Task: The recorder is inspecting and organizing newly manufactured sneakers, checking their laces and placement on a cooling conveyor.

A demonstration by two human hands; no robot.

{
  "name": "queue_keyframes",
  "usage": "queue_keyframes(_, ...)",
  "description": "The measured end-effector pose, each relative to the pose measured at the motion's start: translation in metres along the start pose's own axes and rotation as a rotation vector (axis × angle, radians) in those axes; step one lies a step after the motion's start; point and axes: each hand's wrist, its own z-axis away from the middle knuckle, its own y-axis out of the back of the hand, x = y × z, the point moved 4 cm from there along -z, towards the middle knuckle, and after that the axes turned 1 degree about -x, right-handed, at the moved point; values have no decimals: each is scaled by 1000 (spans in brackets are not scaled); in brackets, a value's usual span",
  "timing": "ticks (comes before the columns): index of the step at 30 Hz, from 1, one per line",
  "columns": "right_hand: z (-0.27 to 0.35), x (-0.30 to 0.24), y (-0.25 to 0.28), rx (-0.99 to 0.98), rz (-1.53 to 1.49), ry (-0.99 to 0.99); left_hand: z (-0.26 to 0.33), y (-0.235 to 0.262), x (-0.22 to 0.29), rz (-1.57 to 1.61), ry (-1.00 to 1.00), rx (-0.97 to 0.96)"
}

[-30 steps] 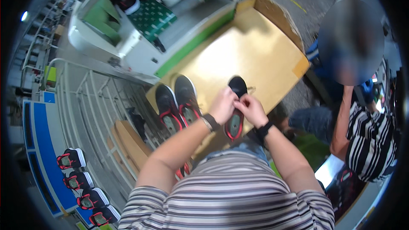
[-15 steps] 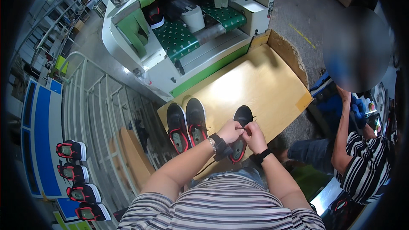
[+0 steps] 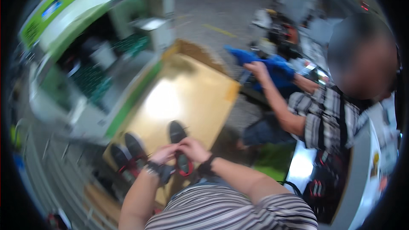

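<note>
A black sneaker (image 3: 177,131) with a red-edged opening lies on the tan tabletop, toe pointing away from me. Over its lacing, my left hand (image 3: 164,154) and my right hand (image 3: 194,149) meet with fingertips pinched together. They appear closed on the dark shoelace, though motion blur hides the lace itself. To the left of my left hand, two more black-and-red sneakers, one nearer the middle (image 3: 135,146) and one farther left (image 3: 119,156), stand side by side on the table.
A white-and-green machine (image 3: 133,108) with a perforated green belt (image 3: 90,84) stands beyond the table's left side. Cardboard (image 3: 204,55) edges the table's far side. At right, a person in a striped shirt (image 3: 317,115) handles a blue item (image 3: 275,70). A pale rack (image 3: 47,162) is at left.
My view has swung to the right, so the table and machine sit farther left and the co-worker shows more fully. My hands stay together over the same sneaker.
</note>
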Motion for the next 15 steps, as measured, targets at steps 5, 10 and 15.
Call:
queue_keyframes(5,6,-2,11,-1,186,169,11,-19,21,-577,-383,211)
queue_keyframes(10,16,-12,19,-25,71,-43,36,-43,29,-983,-814,396)
queue_keyframes(15,16,-13,19,-427,-13,-304,41,-45,25,-1068,-835,373)
